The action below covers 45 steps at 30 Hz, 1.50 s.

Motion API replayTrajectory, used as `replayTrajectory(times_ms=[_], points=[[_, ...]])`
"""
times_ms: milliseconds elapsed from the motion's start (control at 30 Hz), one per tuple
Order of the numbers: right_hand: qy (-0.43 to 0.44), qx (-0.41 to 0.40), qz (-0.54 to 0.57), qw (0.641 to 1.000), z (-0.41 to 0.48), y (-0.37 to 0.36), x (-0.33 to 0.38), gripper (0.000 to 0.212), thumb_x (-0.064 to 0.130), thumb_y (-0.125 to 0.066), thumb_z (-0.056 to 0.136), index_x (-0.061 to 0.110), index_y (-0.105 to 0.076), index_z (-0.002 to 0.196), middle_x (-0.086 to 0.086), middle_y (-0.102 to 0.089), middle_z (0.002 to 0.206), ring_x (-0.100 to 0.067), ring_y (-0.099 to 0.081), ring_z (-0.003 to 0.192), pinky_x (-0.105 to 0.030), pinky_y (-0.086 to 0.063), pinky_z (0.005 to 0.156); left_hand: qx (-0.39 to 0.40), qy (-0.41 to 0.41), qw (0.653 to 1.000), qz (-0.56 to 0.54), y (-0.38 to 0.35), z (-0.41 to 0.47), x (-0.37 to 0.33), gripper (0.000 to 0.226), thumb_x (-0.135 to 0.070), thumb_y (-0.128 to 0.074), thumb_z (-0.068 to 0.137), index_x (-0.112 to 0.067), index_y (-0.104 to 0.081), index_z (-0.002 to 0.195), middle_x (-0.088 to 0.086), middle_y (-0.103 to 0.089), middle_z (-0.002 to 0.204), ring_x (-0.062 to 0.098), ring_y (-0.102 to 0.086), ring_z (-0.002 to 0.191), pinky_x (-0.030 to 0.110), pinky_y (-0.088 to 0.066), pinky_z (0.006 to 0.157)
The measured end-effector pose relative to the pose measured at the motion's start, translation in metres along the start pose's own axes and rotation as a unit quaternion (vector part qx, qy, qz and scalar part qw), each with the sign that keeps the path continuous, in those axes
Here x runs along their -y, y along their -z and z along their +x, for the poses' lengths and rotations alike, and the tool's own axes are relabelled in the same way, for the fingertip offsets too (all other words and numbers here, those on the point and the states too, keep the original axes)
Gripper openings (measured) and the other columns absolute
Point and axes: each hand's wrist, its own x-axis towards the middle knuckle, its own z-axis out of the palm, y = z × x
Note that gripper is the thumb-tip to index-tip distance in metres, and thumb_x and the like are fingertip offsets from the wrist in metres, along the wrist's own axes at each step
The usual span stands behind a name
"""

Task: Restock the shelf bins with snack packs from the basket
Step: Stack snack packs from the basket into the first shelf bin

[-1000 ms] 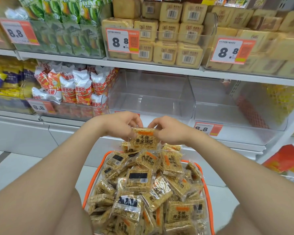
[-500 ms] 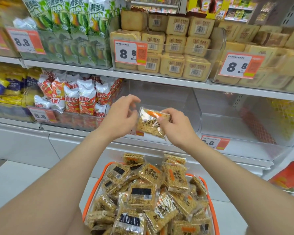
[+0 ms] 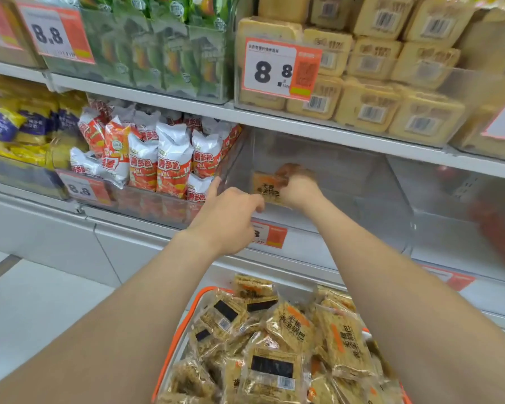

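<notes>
**First pack has crossed into the empty bin**

Shelf: the clear shelf bin (image 3: 347, 182) on the middle shelf shows no stock yet apart from what is being brought in. The neighbouring bin (image 3: 158, 158) to its left is packed with red-and-white bags.

Basket (image 3: 172, 342): sits low in view beneath both forearms, heaped with packs (image 3: 274, 345). Judgement: nearly the whole restock remains.

Change: one second ago both hands held a pack just over the heap. Half a second ago it was lifted in front of the bin. Now the snack pack (image 3: 264, 185) is past the front lip and inside the bin, upright, label facing out, seen through the clear wall. It is somewhat blurred, so I cannot tell whether it touches the bin floor.

Right hand (image 3: 299, 189): reached into the bin, fingers curled over the pack's right and top edge, gripping it.

Left hand (image 3: 228, 217): has come off the pack and sits at the bin's front lip above the price tag (image 3: 270, 234). Its index finger is straight, the others loosely curled, and it appears to hold nothing. Whether the fingertips brush the pack's lower corner cannot be told.

Judgement: the placing step is nearly complete. What remains is release and a return to the basket.
</notes>
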Motion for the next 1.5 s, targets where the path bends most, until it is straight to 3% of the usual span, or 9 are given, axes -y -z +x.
replayTrajectory(times_ms=[233, 467, 667, 867, 1033, 1133, 1267, 1367, 1500], points=[[-0.057, -0.032, -0.083, 0.994, 0.082, -0.032, -0.001, 0.043, 0.013, -0.064, 0.096, 0.007, -0.054, 0.138, -0.024, -0.056, 0.140, -0.040, -0.049, 0.133, -0.041, -0.049, 0.090, 0.012, -0.029, 0.999, 0.029, -0.006, 0.010, -0.001, 0.025, -0.015, -0.056, 0.083, -0.023, -0.076, 0.098, -0.008, -0.054, 0.076, 0.027, -0.044, 0.112, 0.056, -0.006, 0.120], [-0.051, -0.095, -0.043, 0.993, 0.101, -0.035, -0.016, 0.058, 0.007, -0.065, 0.092, 0.005, -0.042, 0.145, -0.030, -0.050, 0.142, -0.045, -0.045, 0.136, -0.042, -0.049, 0.094, 0.008, -0.056, 0.998, 0.018, -0.014, 0.014, -0.011, 0.013, -0.031, -0.060, 0.081, -0.022, -0.068, 0.078, -0.008, -0.060, 0.073, 0.025, -0.037, 0.126, 0.065, 0.005, 0.116], [-0.024, -0.101, -0.129, 0.986, 0.091, -0.036, -0.009, 0.040, -0.002, -0.055, 0.089, 0.009, -0.062, 0.127, -0.024, -0.059, 0.131, -0.044, -0.037, 0.138, -0.043, -0.047, 0.095, 0.012, -0.039, 0.999, 0.029, -0.012, 0.012, -0.012, 0.027, -0.032, -0.061, 0.085, -0.022, -0.048, 0.063, -0.003, -0.058, 0.068, 0.029, -0.038, 0.134, 0.069, 0.012, 0.119], [-0.057, 0.007, -0.115, 0.992, 0.075, -0.034, -0.010, 0.065, 0.008, -0.052, 0.095, 0.023, -0.038, 0.157, -0.022, -0.015, 0.160, -0.051, -0.041, 0.136, -0.049, -0.042, 0.114, 0.011, -0.036, 0.999, 0.026, -0.012, 0.011, -0.013, 0.032, -0.032, -0.061, 0.087, -0.024, -0.044, 0.062, -0.003, -0.057, 0.069, 0.028, -0.041, 0.130, 0.068, 0.017, 0.120], [-0.038, 0.061, -0.066, 0.995, 0.050, -0.016, -0.017, 0.077, 0.008, -0.048, 0.093, 0.037, -0.027, 0.160, -0.016, -0.025, 0.164, -0.046, -0.041, 0.142, -0.047, -0.046, 0.106, 0.017, -0.020, 0.999, 0.022, -0.006, 0.008, -0.019, 0.011, -0.034, -0.065, 0.088, -0.025, -0.071, 0.091, -0.004, -0.064, 0.084, 0.027, -0.038, 0.127, 0.068, 0.012, 0.120], [-0.019, -0.001, -0.044, 0.999, 0.017, 0.009, -0.014, 0.061, 0.011, -0.054, 0.094, 0.026, -0.043, 0.152, -0.019, -0.043, 0.150, -0.044, -0.055, 0.126, -0.044, -0.053, 0.097, -0.003, -0.004, 1.000, 0.029, 0.001, 0.006, -0.021, 0.022, -0.041, -0.071, 0.084, -0.030, -0.070, 0.103, -0.006, -0.056, 0.102, 0.027, -0.036, 0.121, 0.062, -0.014, 0.116], [0.097, -0.076, -0.090, 0.988, -0.058, 0.037, -0.005, 0.023, 0.017, -0.048, 0.086, 0.015, -0.070, 0.093, -0.015, -0.072, 0.091, -0.041, -0.067, 0.086, -0.041, -0.058, 0.073, -0.070, -0.002, 0.998, 0.007, 0.013, 0.001, -0.022, 0.019, -0.038, -0.073, 0.080, -0.031, -0.056, 0.076, -0.012, -0.055, 0.085, 0.022, -0.050, 0.098, 0.038, -0.034, 0.078], [0.176, -0.051, -0.190, 0.965, -0.116, 0.053, 0.002, 0.010, 0.017, -0.050, 0.087, 0.018, -0.057, 0.081, -0.006, -0.066, 0.084, -0.035, -0.062, 0.079, -0.038, -0.050, 0.064, 0.021, 0.012, 0.999, -0.038, 0.013, -0.007, -0.027, 0.014, -0.030, -0.073, 0.075, -0.028, -0.060, 0.069, -0.011, -0.064, 0.077, 0.018, -0.062, 0.083, 0.032, -0.044, 0.061], [0.264, 0.078, -0.317, 0.907, -0.171, 0.059, -0.003, 0.006, 0.020, -0.052, 0.089, 0.022, -0.054, 0.084, -0.002, -0.059, 0.082, -0.031, -0.059, 0.075, -0.034, -0.040, 0.060, 0.299, -0.018, 0.954, -0.020, -0.001, -0.018, -0.045, 0.008, -0.033, -0.069, 0.091, -0.029, -0.074, 0.095, -0.013, -0.069, 0.086, 0.008, -0.066, 0.079, 0.034, -0.059, 0.078]])
